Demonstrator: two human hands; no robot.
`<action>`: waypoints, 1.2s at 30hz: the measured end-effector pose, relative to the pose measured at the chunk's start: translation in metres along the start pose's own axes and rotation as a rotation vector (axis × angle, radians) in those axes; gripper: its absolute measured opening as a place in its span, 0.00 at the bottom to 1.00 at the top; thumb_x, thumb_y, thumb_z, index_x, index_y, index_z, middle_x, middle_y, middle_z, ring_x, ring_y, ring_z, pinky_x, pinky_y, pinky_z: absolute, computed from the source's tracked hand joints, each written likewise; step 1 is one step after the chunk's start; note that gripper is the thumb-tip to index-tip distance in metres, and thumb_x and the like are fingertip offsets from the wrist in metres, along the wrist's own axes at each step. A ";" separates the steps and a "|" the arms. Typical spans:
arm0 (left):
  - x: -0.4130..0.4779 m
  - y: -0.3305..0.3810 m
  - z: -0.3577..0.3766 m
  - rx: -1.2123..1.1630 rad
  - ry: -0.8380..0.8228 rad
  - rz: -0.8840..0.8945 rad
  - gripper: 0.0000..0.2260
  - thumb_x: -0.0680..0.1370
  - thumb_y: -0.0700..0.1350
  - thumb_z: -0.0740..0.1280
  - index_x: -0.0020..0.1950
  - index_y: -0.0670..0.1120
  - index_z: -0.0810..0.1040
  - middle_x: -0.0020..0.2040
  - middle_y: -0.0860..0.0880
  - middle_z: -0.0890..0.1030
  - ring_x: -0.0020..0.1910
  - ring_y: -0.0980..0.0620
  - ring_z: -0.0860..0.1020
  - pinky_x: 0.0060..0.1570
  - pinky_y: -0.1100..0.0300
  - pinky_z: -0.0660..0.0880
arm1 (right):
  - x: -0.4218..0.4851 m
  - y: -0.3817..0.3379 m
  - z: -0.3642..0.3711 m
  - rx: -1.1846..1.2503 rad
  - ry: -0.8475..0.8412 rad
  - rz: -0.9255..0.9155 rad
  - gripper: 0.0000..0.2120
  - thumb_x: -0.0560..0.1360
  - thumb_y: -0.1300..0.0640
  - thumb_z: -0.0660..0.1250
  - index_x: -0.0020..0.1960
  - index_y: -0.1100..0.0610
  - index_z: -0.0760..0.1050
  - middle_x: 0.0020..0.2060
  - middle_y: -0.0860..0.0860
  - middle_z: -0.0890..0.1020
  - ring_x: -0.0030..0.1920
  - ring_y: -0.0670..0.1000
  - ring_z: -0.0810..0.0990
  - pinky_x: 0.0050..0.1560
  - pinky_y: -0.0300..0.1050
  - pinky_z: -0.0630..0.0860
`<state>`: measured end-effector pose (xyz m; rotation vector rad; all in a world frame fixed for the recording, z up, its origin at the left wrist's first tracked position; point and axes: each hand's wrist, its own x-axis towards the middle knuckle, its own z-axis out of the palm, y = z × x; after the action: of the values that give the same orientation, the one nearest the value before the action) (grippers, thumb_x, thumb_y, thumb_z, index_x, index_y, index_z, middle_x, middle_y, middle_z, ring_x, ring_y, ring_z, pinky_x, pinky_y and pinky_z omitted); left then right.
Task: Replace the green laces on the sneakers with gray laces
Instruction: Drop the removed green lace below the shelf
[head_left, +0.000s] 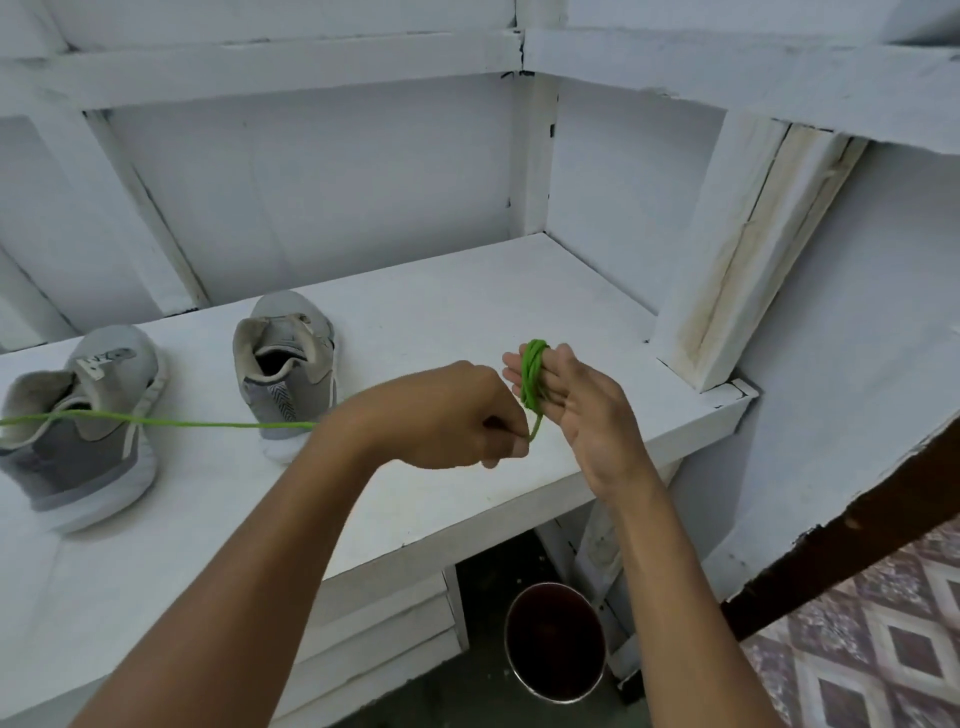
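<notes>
The left hand (441, 415) is clenched, pinching the green lace (532, 374) just below the right hand (576, 400); the right hand's fingers are held out straight, with several turns of the lace wound round them, so it grips nothing itself; from the pinch the free strand runs taut to the left, across the near sneaker (78, 431) and out of view. Both gray sneakers stand on the white counter (467, 291), heels toward the camera, the far sneaker (291, 364) well apart from the hands. At least one green lace looks to be out of its shoe and is being coiled for putting aside. A pale lace hangs at the near sneaker's collar, though I cannot tell if it is fully threaded. The far sneaker's eyelets are hidden, so how much relacing is left is unclear. A dark bucket (556, 639) stands on the floor below.
</notes>
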<state>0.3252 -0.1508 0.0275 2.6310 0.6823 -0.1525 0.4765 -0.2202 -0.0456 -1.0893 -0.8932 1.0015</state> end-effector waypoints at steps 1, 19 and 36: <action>-0.004 0.001 -0.007 -0.015 0.022 0.001 0.08 0.81 0.49 0.66 0.49 0.50 0.84 0.36 0.57 0.81 0.35 0.64 0.77 0.38 0.68 0.72 | -0.002 -0.001 0.001 -0.088 0.009 0.005 0.23 0.79 0.40 0.59 0.58 0.57 0.80 0.54 0.53 0.85 0.57 0.49 0.83 0.61 0.44 0.77; 0.005 -0.018 0.024 -0.072 0.046 0.011 0.12 0.82 0.49 0.64 0.49 0.43 0.83 0.37 0.50 0.83 0.37 0.57 0.78 0.41 0.63 0.74 | 0.010 0.009 0.014 0.084 0.007 0.015 0.26 0.78 0.42 0.56 0.62 0.60 0.77 0.58 0.54 0.84 0.60 0.51 0.82 0.67 0.50 0.74; 0.017 -0.048 0.046 -0.210 0.159 -0.070 0.10 0.84 0.44 0.60 0.54 0.53 0.81 0.37 0.58 0.78 0.35 0.65 0.74 0.39 0.68 0.68 | 0.009 0.005 0.017 0.611 -0.056 0.084 0.28 0.82 0.46 0.52 0.63 0.68 0.76 0.60 0.64 0.81 0.61 0.60 0.81 0.63 0.50 0.78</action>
<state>0.3169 -0.1244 -0.0352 2.4366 0.7980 0.1045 0.4623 -0.2063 -0.0457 -0.5839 -0.5275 1.2705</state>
